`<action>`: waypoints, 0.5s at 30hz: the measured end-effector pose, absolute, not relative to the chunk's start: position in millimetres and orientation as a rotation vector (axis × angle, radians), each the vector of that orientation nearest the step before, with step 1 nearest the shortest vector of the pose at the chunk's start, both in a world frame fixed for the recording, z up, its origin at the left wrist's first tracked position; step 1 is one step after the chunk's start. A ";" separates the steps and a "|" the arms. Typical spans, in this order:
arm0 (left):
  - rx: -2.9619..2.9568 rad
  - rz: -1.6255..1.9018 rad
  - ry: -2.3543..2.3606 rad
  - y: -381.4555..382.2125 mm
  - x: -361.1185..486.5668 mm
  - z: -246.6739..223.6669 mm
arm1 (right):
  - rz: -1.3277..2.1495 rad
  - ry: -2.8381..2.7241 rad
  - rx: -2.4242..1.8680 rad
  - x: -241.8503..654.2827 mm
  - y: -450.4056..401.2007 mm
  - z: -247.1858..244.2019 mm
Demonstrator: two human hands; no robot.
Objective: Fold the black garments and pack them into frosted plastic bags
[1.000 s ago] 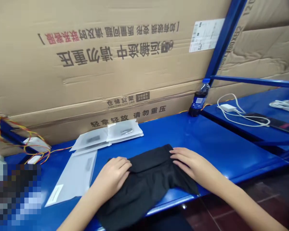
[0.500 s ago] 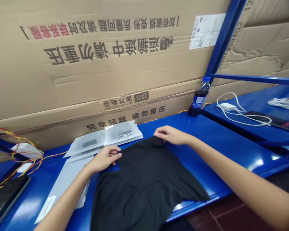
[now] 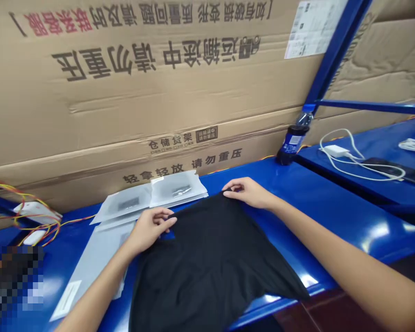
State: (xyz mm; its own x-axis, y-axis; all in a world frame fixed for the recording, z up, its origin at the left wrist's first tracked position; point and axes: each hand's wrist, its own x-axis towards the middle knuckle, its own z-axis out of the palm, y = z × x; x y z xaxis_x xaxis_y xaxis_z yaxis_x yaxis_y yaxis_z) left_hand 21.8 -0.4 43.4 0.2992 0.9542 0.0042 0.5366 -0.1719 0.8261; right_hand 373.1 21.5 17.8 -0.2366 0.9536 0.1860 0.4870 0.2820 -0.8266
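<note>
A black cloth garment [image 3: 207,258] lies spread over the blue tabletop [image 3: 332,207], its lower part reaching past the front edge. Its exact kind I cannot tell. My left hand [image 3: 154,228] pinches the upper left corner between thumb and fingers. At the upper right corner, my right hand [image 3: 244,191] grips the fabric the same way. The top edge runs fairly straight between both hands. Just beyond my left hand are flat, frosted plastic packets [image 3: 178,189], each with something dark showing through.
A tall cardboard sheet [image 3: 176,106] stands along the back. By the blue post [image 3: 335,60] is a bottle of dark drink [image 3: 293,138]. A white charger with cable [image 3: 337,151] lies at right. Yellow and red wires [image 3: 51,226] tangle around a white power strip [image 3: 34,214] at left.
The garment's top edge is pulled straighter, and the fold at its right corner has opened out. Both hands keep their hold. The camera view has shifted slightly.
</note>
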 end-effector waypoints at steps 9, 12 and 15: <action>2.650 0.708 1.033 -91.3 19.6 63.9 | 0.754 -2.016 -1.235 401.6 -74.4 31.9; 2.875 0.599 1.033 -127.6 16.7 54.9 | 0.614 -2.105 -1.318 400.7 -112.0 23.1; 3.135 0.672 0.984 -155.3 6.5 46.7 | 0.502 -2.164 -1.330 396.5 -148.5 14.6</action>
